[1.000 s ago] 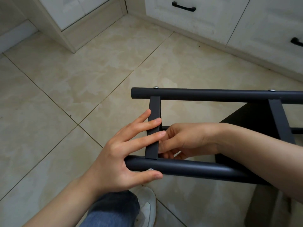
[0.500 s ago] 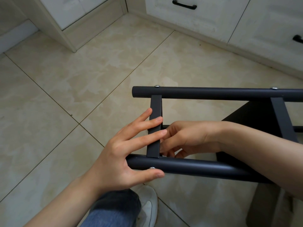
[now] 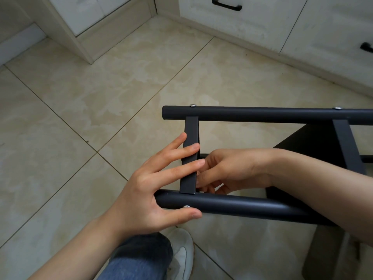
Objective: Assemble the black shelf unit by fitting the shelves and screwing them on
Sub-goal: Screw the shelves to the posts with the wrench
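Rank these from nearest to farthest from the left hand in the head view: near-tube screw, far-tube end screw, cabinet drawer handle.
1. Near-tube screw, just above the left hand's thumb.
2. Far-tube end screw, beyond the fingertips.
3. Cabinet drawer handle, at the top.

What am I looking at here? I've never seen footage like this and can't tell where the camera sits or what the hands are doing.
The camera is worn on a person's head and looks down at their own bare hands. A black shelf frame lies on its side over a tiled floor. The left hand spreads its fingers across a flat crossbar, thumb against the near tube beside a silver screw. The right hand reaches behind that crossbar; whether it holds anything is hidden. Below are the person's jeans and white shoe.
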The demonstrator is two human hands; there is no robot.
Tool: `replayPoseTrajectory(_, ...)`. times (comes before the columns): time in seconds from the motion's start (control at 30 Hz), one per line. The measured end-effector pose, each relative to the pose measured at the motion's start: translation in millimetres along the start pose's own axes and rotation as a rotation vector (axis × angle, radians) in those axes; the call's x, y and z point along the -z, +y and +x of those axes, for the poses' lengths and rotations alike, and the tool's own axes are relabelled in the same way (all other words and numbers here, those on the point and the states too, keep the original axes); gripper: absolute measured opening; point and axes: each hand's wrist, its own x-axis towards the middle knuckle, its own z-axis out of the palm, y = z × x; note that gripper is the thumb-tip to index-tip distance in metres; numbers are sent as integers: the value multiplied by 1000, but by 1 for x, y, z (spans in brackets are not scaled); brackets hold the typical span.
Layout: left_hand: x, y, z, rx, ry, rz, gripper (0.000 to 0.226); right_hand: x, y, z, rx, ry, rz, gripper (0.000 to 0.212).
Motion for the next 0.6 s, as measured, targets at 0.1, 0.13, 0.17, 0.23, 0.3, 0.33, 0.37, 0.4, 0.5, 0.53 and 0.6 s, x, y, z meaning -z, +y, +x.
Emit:
replayPoseTrajectory(0.1, 0, 0, 0, 1, -1, 2, 66, 1, 0, 0, -27, 17, -11, 22)
replayPoseTrajectory(0.13, 0, 0, 0, 0, -1, 3, 66, 1, -1, 0, -31, 17, -8, 22)
replayPoseTrajectory(0.17, 0, 0, 0, -1, -1, 5, 66, 1, -1, 0, -29, 14, 2, 21)
replayPoseTrajectory(0.23, 0, 0, 0, -2, 0, 4, 66, 2, 0, 0, -13, -4, 27, 18)
replayPoseTrajectory(0.3, 0, 0, 0, -3, 0, -1, 66, 1, -1, 0, 5, -25, 48, 15)
replayPoseTrajectory(0.33, 0, 1, 0, -3, 0, -2, 66, 1, -1, -1, 11, -32, 54, 13)
replayPoseTrajectory(0.37, 0, 0, 0, -3, 0, -2, 66, 1, -2, -1, 14, -35, 52, 13)
replayPoseTrajectory(0.4, 0, 0, 0, -3, 1, -1, 65, 1, -2, -1, 16, -34, 46, 12)
replayPoseTrajectory(0.5, 0, 0, 0, -3, 3, 1, 65, 0, -2, -1, 14, -28, 31, 13)
replayPoseTrajectory(0.53, 0, 0, 0, -3, 3, 1, 66, 0, -1, -1, 9, -22, 23, 18)
replayPoseTrajectory(0.6, 0, 0, 0, -3, 3, 0, 66, 0, 0, 0, -8, -9, 0, 30)
